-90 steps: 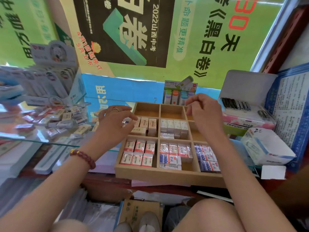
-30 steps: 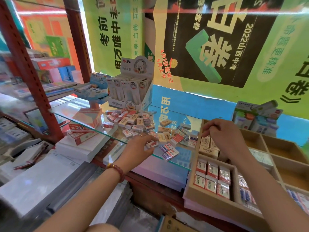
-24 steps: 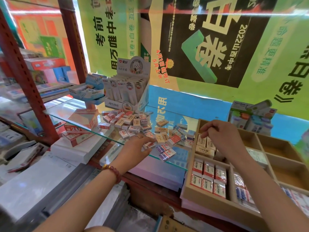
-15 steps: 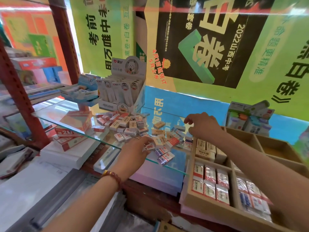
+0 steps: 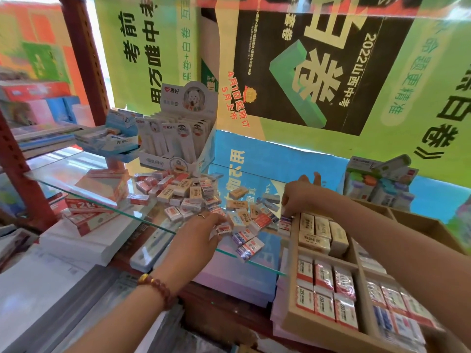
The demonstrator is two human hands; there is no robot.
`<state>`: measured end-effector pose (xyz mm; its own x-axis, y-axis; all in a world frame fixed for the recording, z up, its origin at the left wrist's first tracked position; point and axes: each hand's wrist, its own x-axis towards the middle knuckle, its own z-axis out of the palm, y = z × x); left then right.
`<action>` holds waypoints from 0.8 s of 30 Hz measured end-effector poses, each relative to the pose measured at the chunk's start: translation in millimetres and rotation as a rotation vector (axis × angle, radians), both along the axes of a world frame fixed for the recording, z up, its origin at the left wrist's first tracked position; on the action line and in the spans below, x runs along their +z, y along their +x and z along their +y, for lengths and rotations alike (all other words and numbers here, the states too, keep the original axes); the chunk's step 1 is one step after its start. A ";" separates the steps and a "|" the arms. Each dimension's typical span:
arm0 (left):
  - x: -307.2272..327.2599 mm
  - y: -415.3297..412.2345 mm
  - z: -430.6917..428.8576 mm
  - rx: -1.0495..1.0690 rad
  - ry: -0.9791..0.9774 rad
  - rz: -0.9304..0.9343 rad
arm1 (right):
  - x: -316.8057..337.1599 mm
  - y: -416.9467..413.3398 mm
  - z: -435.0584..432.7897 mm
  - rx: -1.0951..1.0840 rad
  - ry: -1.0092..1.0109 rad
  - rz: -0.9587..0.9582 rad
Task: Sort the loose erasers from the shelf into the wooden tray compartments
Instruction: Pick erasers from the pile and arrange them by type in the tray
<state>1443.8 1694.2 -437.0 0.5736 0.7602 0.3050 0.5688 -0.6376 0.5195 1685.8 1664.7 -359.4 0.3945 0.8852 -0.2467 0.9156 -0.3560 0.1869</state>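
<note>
Now left hand (image 5: pixel 195 242) pinches glossy red eraser (image 5: pixel 223 228) on glass shelf (image 5: pixel 76 171) — right hand (image 5: pixel 300 197) pinches blue eraser (image 5: pixel 285 222) beside wooden tray (image 5: pixel 318 331).

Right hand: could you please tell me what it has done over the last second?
The right hand moved left from over the wooden tray to the glass shelf edge and now pinches a blue-and-white eraser. The left hand stayed at the loose pile, holding a red-and-white eraser.

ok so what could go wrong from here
The left hand grips a red-and-white eraser right by the loose erasers at the glass shelf's front edge; a brush could knock them off. The right hand pinches a blue-and-white eraser at the wooden tray's rim; it might drop outside.
</note>
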 end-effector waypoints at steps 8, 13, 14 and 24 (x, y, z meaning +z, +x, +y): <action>2.1 2.0 -0.3 -0.003 -0.012 0.004 | -3.5 14.4 5.4 0.018 0.074 0.132; 3.7 2.6 -1.5 -0.002 -0.018 0.001 | -6.5 15.5 0.9 0.080 0.181 0.214; 4.3 2.8 -2.4 -0.001 -0.018 0.001 | -7.2 16.7 0.2 0.090 0.227 0.229; 12.1 5.6 -6.8 0.053 -0.044 -0.045 | -9.4 19.3 6.5 0.059 0.246 0.324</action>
<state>1449.5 1687.5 -424.9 0.5189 0.8022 0.2953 0.5763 -0.5834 0.5723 1705.1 1671.1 -368.8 0.2777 0.9522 -0.1273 0.9335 -0.2988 -0.1984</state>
